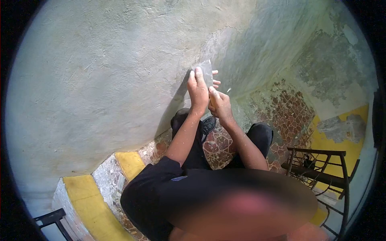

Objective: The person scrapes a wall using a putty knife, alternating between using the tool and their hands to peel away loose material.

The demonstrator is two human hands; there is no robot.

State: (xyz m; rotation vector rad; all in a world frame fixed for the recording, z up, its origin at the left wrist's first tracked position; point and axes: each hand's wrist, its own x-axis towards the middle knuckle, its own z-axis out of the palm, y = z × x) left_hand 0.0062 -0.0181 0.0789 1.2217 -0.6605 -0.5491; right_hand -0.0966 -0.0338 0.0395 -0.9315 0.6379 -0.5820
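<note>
A flat grey plate (207, 72), like a scraper blade, is held up close to the pale, rough plastered wall (120, 72). My left hand (198, 93) is closed round it, the thumb on the near face and fingertips showing past its right edge. Just below and to the right, my right hand (220, 106) is closed at the plate's lower end, with its thumb up; any handle there is mostly hidden by the fingers. A small white flake (229, 90) shows to the right of the hands.
My knees and a dark shoe (208, 125) are over the patterned tile floor (219, 146). Yellow-edged steps (90, 201) lie at the lower left. A dark metal railing (316, 152) stands at the lower right, near a peeling yellow and grey wall (341, 128).
</note>
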